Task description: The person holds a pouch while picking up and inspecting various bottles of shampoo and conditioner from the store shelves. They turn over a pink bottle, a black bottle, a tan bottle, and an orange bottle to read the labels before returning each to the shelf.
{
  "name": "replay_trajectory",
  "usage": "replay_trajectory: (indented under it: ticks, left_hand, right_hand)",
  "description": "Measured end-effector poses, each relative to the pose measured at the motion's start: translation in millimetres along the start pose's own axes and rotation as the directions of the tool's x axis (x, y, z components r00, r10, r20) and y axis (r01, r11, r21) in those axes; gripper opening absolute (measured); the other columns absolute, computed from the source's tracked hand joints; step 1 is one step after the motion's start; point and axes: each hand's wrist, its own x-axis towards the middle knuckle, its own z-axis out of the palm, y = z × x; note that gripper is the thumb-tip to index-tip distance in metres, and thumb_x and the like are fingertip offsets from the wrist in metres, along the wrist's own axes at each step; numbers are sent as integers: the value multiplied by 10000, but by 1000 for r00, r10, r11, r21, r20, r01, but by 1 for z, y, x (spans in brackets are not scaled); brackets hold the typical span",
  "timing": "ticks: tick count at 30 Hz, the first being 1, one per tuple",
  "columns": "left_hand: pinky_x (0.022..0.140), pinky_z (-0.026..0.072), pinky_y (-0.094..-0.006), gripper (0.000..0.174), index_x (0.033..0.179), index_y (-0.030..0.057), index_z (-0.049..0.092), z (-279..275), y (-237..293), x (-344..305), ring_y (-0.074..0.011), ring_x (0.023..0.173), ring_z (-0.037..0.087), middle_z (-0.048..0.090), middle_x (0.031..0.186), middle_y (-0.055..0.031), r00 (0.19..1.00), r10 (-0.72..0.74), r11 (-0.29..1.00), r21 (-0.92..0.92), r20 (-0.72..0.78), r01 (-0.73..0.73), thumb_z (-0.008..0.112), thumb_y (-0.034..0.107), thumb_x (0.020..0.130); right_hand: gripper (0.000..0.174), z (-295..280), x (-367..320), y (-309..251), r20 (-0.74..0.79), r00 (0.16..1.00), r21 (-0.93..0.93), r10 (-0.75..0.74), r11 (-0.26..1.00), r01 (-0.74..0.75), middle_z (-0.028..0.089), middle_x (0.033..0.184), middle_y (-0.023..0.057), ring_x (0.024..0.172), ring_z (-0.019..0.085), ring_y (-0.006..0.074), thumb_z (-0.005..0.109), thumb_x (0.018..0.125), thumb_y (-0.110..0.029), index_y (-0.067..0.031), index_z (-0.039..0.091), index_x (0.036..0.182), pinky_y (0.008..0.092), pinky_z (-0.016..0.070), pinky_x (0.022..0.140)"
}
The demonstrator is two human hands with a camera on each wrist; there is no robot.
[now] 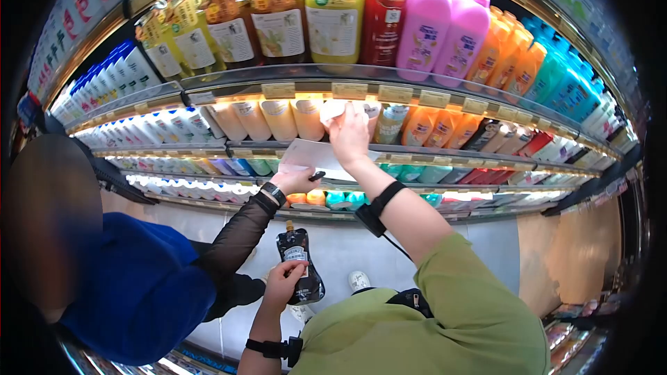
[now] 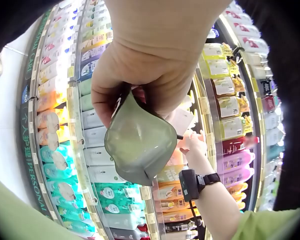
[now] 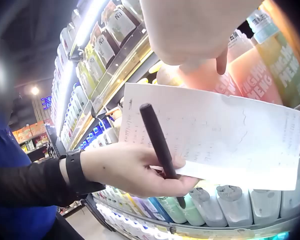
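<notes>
My left hand [image 1: 281, 283] grips a dark Heinz sauce pouch [image 1: 292, 246] with a gold cap, low over the floor. The left wrist view shows the pouch's grey-green bottom [image 2: 140, 142] hanging from the fingers. My right hand [image 1: 349, 135] reaches to the middle shelf, its fingers right by a bright white patch among the bottles. In the right wrist view this hand [image 3: 195, 32] is over peach-coloured bottles [image 3: 252, 75]; I cannot tell whether it holds one. Below it another person's hand [image 3: 135, 170] holds a white sheet [image 3: 225, 132] with handwriting and a black pen [image 3: 157, 135].
A person in a blue top [image 1: 139, 285] stands on my left. Curved shelves of bottles rise in front, with yellow pump bottles [image 1: 333, 24] and pink bottles [image 1: 424, 28] on the top one. Clear lips and price tags [image 1: 278, 90] edge the shelves. Grey floor [image 1: 479, 257] lies below.
</notes>
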Motion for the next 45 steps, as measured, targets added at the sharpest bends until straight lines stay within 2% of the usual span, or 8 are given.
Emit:
replay_trajectory:
  ticks: [7, 11, 26, 28, 33, 36, 39, 45]
  left_hand:
    - [700, 455, -223, 181, 990, -7, 658, -13, -6, -10, -96, 774, 564, 611, 842, -36, 999, 1, 1000, 21, -37, 0, 591, 129, 891]
    - [689, 442, -214, 157, 975, 0, 668, -16, -13, -12, -80, 743, 543, 610, 824, -31, 997, -23, 1000, 11, -69, 24, 597, 104, 881]
    - [687, 443, -213, 161, 989, 8, 663, -1, -15, -7, -78, 768, 544, 602, 832, -22, 996, -67, 996, -58, -58, 63, 598, 120, 891]
    - [688, 448, -213, 169, 999, 12, 660, 4, -11, -6, -81, 774, 547, 601, 850, -25, 995, -84, 994, -68, -62, 79, 598, 129, 894]
    - [690, 453, -215, 180, 1021, 14, 651, 17, -5, -4, -82, 776, 549, 600, 864, -23, 997, -58, 995, -85, -42, 54, 597, 127, 892]
    - [687, 452, -214, 179, 1028, 15, 647, 28, -6, -6, -77, 771, 545, 598, 860, -19, 998, -49, 991, -130, -28, 45, 599, 111, 885]
    - [688, 452, -213, 180, 1033, 18, 643, 37, -16, -3, -73, 765, 543, 598, 862, -15, 998, -60, 989, -138, -17, 57, 607, 92, 873]
    - [698, 462, -217, 180, 1030, 12, 640, 66, -33, -6, -80, 778, 562, 608, 865, -9, 994, -108, 968, -231, -22, 100, 615, 77, 864]
  right_hand:
    - [286, 15, 17, 0, 144, 976, -57, 162, 986, -155, 607, 997, 138, 1057, 507, 342, 622, 810, -303, -81, 602, 989, 440, 457, 829]
    - [261, 36, 35, 1, 114, 957, -166, 265, 955, -245, 644, 936, 115, 895, 617, 318, 561, 842, -342, -113, 680, 881, 410, 494, 779]
    - [281, 0, 26, 9, 294, 945, 76, 147, 981, -176, 642, 851, 251, 836, 621, 402, 583, 837, -245, 16, 636, 927, 446, 499, 767]
    - [229, -18, 20, 5, 238, 969, 185, 60, 977, -106, 613, 930, 231, 872, 608, 389, 582, 806, -128, 21, 581, 979, 465, 493, 765]
    - [305, -45, -28, 33, 204, 954, 236, -220, 957, 170, 450, 1173, 226, 906, 584, 419, 576, 829, -153, -3, 518, 1088, 478, 492, 771]
    - [340, -70, -56, 73, 718, 620, 219, -317, 948, 232, 529, 1126, 205, 959, 581, 390, 590, 824, -189, -14, 539, 1111, 462, 477, 829]
    - [431, -119, -59, 91, 990, 133, 10, -46, 967, 256, 606, 1088, 204, 1029, 570, 367, 582, 843, -314, -24, 560, 1161, 433, 454, 891]
    - [488, -170, -99, 163, 991, 122, -74, 51, 979, 192, 600, 1143, 200, 1056, 570, 363, 587, 841, -388, -30, 570, 1171, 432, 462, 898]
